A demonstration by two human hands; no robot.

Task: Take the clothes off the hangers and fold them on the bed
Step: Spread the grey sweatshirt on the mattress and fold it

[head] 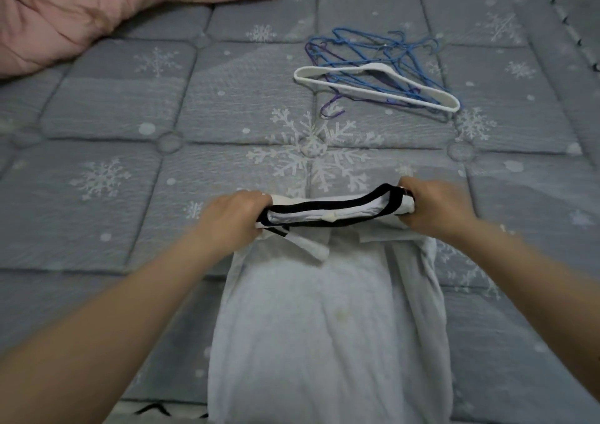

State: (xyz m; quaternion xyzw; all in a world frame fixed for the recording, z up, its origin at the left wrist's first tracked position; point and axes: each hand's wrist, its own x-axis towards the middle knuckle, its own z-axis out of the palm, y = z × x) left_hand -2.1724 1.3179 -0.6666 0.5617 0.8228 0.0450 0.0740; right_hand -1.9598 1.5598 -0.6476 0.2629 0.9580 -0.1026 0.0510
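Observation:
A white garment (324,319) with a black-trimmed collar (328,207) lies lengthwise on the grey snowflake-patterned bed (130,170), its sides folded inward. My left hand (233,217) grips the collar end at its left corner. At the right corner my right hand (435,206) grips the same end, and the edge is lifted slightly off the bed between them. A pile of empty hangers sits farther back to the right: a white plastic hanger (376,89) on top of several blue and purple wire hangers (367,56).
A pink quilt (81,11) is bunched at the far left corner. The bed's piped edge (571,30) runs along the far right. A black-and-white patterned cloth (152,409) shows at the near bottom edge.

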